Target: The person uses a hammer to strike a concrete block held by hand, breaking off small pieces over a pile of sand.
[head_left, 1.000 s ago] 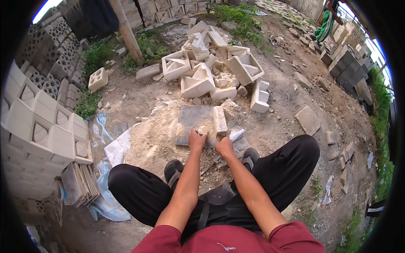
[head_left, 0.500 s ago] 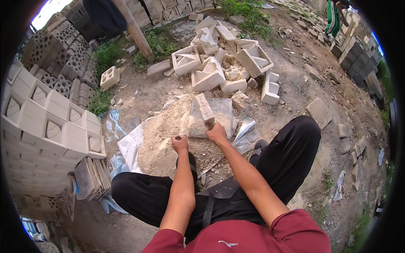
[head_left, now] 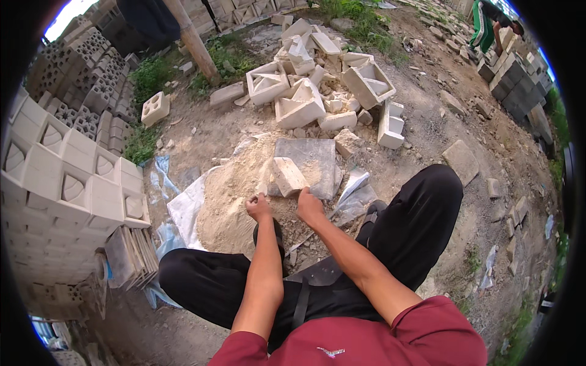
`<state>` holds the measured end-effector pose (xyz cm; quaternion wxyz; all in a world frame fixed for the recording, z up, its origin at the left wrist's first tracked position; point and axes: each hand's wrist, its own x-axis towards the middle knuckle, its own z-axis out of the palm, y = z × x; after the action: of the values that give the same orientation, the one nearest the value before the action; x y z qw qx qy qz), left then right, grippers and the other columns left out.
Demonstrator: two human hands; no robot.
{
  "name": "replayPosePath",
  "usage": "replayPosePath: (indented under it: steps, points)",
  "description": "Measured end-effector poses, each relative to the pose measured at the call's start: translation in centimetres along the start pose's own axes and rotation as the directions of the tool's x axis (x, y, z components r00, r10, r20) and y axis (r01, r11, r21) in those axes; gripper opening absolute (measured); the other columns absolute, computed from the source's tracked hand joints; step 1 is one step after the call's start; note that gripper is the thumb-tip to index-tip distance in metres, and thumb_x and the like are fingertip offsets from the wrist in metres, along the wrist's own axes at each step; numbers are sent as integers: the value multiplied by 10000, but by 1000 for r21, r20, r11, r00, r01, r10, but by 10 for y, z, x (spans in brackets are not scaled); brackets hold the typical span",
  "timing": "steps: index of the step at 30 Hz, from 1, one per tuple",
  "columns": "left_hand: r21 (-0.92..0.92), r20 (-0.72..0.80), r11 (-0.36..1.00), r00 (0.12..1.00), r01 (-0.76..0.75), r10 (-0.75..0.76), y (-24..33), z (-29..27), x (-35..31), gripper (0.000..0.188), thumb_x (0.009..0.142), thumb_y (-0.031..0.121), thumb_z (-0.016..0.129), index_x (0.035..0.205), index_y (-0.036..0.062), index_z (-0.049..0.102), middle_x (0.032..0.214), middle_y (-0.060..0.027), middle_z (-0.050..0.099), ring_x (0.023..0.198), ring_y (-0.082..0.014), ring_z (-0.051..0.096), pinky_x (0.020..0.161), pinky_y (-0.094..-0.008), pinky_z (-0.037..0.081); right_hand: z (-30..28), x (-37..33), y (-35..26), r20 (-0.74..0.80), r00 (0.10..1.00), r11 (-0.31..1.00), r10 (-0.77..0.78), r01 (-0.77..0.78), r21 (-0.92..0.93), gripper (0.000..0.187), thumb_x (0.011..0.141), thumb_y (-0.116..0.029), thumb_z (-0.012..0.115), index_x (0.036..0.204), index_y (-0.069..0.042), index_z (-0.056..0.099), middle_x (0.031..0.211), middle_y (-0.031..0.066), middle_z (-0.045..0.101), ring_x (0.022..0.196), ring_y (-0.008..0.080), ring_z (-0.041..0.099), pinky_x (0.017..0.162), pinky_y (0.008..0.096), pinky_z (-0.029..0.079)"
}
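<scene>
In front of me my right hand (head_left: 310,207) is closed round the handle of a block-headed mallet, its pale, dusty head (head_left: 289,175) down over a flat grey slab (head_left: 305,150). The handle is mostly hidden by the hand now. Just left of the mallet head my left hand (head_left: 259,208) is closed, its fingers pinched together by the slab's left edge; whatever they hold is too small to tell. A heap of crushed, sand-coloured powder (head_left: 229,192) lies beside the slab on a white sheet (head_left: 184,210).
Beyond the slab rises a pile of broken cream-coloured blocks (head_left: 299,107). Stacked vent blocks (head_left: 79,177) stand on the left, with thin boards (head_left: 131,256) below them. A wooden pole (head_left: 194,43) leans behind. At the far right, another person (head_left: 485,30) bends over grey blocks (head_left: 519,82).
The mallet head has swung down from raised and tilted away to low over the slab, nearer my left hand. The person at far right has bent toward the blocks.
</scene>
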<state>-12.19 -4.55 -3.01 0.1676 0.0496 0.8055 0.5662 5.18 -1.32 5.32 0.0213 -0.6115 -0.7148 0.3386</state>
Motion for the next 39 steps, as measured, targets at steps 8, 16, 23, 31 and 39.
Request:
replayPosePath:
  steps: [8, 16, 23, 31, 39]
  points:
    - [-89, -21, 995, 999, 48, -50, 9, -10, -2, 345, 718, 231, 721, 914, -12, 576, 780, -114, 639, 676, -224, 618, 676, -332, 492, -78, 37, -5, -3, 994, 937, -105, 100, 336, 371, 686, -204, 642, 874, 115, 623, 911, 305, 652, 901, 404, 655, 775, 420, 530]
    - [-19, 69, 998, 996, -54, 55, 5, 0, -20, 352, 724, 225, 722, 943, -8, 576, 813, -106, 627, 741, -214, 608, 700, -339, 484, -34, 24, 48, -166, 963, 973, 213, -193, 130, 554, 747, -149, 688, 1149, 98, 395, 1044, 272, 638, 976, 392, 646, 849, 450, 520]
    - [47, -166, 998, 985, 47, -39, 23, -10, -19, 353, 721, 248, 724, 926, 1, 577, 849, -129, 629, 761, -263, 610, 733, -362, 481, -2, -6, 11, 136, 975, 982, -179, 167, 93, 511, 728, -179, 660, 1099, 85, 429, 999, 298, 628, 966, 442, 620, 839, 476, 505]
    - [25, -63, 998, 996, -57, 58, 13, -9, -25, 344, 703, 225, 721, 925, 6, 576, 851, -121, 631, 775, -260, 614, 756, -364, 487, -55, 37, 30, -72, 997, 988, -40, 50, 149, 504, 732, -214, 648, 1122, 53, 474, 1056, 299, 618, 1010, 421, 611, 870, 468, 495]
    - [79, -58, 991, 992, -107, 112, 20, -15, -22, 337, 720, 230, 698, 936, 2, 575, 880, -137, 636, 805, -272, 621, 748, -368, 486, -11, 15, 28, -104, 988, 974, 117, -94, 205, 548, 759, -218, 658, 1133, 127, 456, 1050, 317, 616, 982, 421, 625, 841, 455, 512]
